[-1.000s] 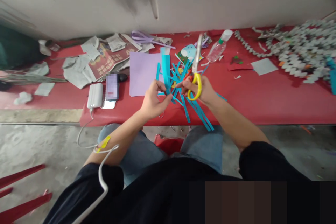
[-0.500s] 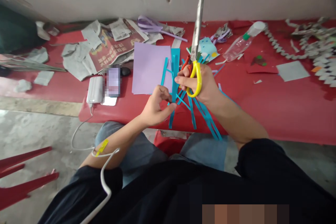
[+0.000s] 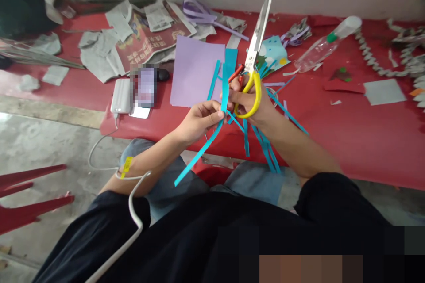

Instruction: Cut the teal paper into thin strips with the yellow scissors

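My left hand [image 3: 206, 120] pinches a blue paper strip [image 3: 198, 155] between thumb and fingers; its lower end slants down to the left. Right beside it, my right hand [image 3: 247, 97] is closed round the yellow handles of a pair of scissors [image 3: 255, 51], whose blades point up and away with the tips close together. The right fingertips are at the blue strip as well, partly hidden behind it. A small red object [image 3: 236, 73] shows by the right fingers. More blue strips [image 3: 265, 148] lie under and around the right hand. Lilac paper sheets [image 3: 195, 70] lie behind the left hand.
On the red table [image 3: 348, 141] are newspaper pieces [image 3: 139, 48], a lilac ribbon loop [image 3: 202, 15], a clear bottle [image 3: 315, 55] and a folded paper chain [image 3: 368, 53]. A phone [image 3: 146, 86] and a white power bank [image 3: 121, 97] with a cable lie at the left.
My left thumb and fingers have closed on the blue strip, and its lower end has swung out to the left. The scissors have tilted a little to the right. The view has shifted slightly.
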`<control>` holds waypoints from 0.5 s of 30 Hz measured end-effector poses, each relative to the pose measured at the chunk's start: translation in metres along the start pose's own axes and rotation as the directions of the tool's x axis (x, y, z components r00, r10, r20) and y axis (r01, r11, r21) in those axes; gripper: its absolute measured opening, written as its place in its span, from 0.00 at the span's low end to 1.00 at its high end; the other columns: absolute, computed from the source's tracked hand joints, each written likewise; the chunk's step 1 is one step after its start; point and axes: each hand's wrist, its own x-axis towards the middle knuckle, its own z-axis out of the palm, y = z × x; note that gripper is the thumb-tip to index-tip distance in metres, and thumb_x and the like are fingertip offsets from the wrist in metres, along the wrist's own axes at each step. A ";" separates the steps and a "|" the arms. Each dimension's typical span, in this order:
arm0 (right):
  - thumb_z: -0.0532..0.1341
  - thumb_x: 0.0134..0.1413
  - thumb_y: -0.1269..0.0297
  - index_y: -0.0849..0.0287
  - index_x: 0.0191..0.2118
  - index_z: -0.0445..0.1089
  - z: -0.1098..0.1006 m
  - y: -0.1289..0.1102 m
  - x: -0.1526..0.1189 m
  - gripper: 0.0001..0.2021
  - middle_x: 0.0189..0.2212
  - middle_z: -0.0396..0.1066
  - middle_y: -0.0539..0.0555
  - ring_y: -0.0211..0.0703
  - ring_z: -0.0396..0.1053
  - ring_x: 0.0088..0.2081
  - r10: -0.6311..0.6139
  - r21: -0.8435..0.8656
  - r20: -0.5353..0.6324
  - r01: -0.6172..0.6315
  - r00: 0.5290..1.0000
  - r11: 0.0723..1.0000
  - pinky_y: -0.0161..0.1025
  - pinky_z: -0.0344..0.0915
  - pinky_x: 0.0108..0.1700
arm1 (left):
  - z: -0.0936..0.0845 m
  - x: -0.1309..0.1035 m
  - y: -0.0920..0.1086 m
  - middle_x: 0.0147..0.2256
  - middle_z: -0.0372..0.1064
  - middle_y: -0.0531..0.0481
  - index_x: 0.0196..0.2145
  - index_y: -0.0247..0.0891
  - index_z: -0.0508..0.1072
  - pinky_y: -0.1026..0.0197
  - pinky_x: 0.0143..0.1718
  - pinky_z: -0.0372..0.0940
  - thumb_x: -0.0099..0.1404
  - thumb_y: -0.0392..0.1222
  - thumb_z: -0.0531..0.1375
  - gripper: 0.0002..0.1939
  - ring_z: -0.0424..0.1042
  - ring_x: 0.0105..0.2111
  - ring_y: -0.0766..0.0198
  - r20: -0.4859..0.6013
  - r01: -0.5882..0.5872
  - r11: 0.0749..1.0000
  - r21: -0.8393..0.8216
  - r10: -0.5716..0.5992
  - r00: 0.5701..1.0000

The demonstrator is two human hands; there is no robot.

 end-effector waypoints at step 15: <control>0.72 0.51 0.22 0.52 0.40 0.73 -0.042 0.067 -0.035 0.35 0.37 0.78 0.55 0.50 0.80 0.38 0.045 -0.126 0.096 -0.033 0.994 0.992 0.49 0.78 0.40 | -0.007 0.014 -0.008 0.28 0.78 0.51 0.35 0.38 0.82 0.65 0.28 0.76 0.70 0.43 0.71 0.08 0.75 0.25 0.70 -0.389 -0.064 0.958 0.279 0.174 0.905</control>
